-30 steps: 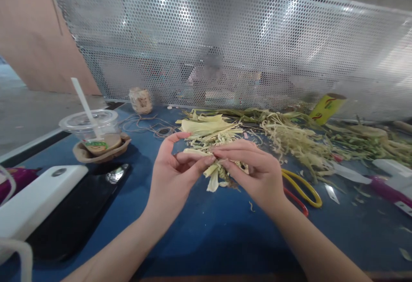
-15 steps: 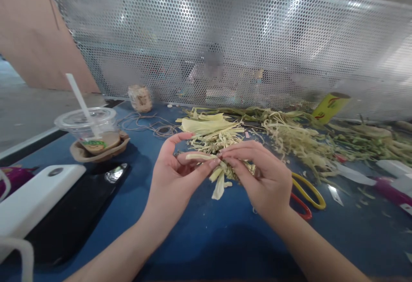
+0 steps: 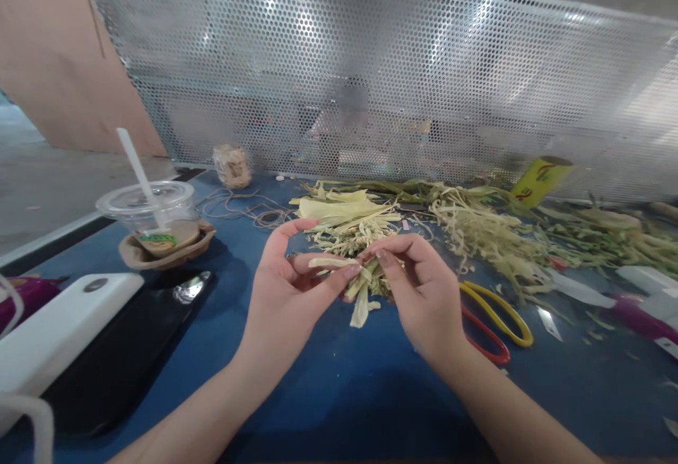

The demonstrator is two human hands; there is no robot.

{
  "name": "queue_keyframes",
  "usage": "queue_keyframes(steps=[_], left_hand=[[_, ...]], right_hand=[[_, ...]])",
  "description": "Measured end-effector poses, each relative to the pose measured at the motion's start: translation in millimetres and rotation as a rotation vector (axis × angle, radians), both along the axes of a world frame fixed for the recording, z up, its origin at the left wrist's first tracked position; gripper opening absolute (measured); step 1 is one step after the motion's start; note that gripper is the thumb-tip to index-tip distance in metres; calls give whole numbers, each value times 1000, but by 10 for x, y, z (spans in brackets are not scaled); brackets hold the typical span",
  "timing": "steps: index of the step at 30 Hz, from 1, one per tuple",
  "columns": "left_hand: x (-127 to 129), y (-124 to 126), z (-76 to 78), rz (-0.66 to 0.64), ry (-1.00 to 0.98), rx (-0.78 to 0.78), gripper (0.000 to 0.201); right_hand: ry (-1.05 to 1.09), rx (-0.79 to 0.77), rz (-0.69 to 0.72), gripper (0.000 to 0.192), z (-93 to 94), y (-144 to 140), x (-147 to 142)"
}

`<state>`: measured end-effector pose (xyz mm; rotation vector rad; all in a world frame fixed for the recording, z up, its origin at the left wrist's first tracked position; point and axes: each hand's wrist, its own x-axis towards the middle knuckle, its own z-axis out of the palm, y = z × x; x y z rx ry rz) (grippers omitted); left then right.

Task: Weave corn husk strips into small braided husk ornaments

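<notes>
Over the middle of the blue table, my left hand [image 3: 299,280] pinches a pale strip of dried husk [image 3: 333,263] between thumb and fingers. My right hand [image 3: 418,273] meets it with thumb and forefinger pressed together at the strip's right end; what lies between those fingertips is too small to make out. Just beyond the hands lies a heap of pale husk pieces [image 3: 344,208] and short bits. A loose pale husk piece [image 3: 360,311] hangs below the fingertips. Scissors with yellow and red handles [image 3: 524,337] lie right of my right wrist.
On the left stand a plastic cup with a straw [image 3: 169,234] in a cardboard holder, a black phone [image 3: 121,358] and a white power bank [image 3: 68,316]. Twine [image 3: 238,206] trails from a jar [image 3: 232,166]. Shredded fibres [image 3: 487,238] and a yellow tube [image 3: 540,180] sit right, before a perforated metal screen [image 3: 371,40].
My right hand has moved a little to the left, showing more of the scissors' handles. My left hand keeps its pinch on the husk strip. The view has shifted slightly.
</notes>
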<state>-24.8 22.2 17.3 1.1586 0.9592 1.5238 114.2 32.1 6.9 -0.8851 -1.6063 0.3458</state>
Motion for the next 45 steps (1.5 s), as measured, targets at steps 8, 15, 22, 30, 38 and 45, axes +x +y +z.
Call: queue_keyframes(steps=[8,15,22,30,38,45], left_hand=[[-19,27,-24,-91,-65,-67,49],[4,21,-31,-121,-68,-72,46],[6,34,-29,-89,-48,-54,42],[-1,25,-17,-68,-43,-33,41],[16,1,-2,-35,3,-42,42],[-1,-3,-12,-41,15,-35,40]], right_hand=[[-221,369,37,19,88,-26,55],[-171,376,35,20,103,-21,19],[-332,425,43,21,103,-11,60],[-416,350,86,21,134,-17,79],[-342,387,57,22,90,-27,77],[-497,417,119,23,119,-13,112]])
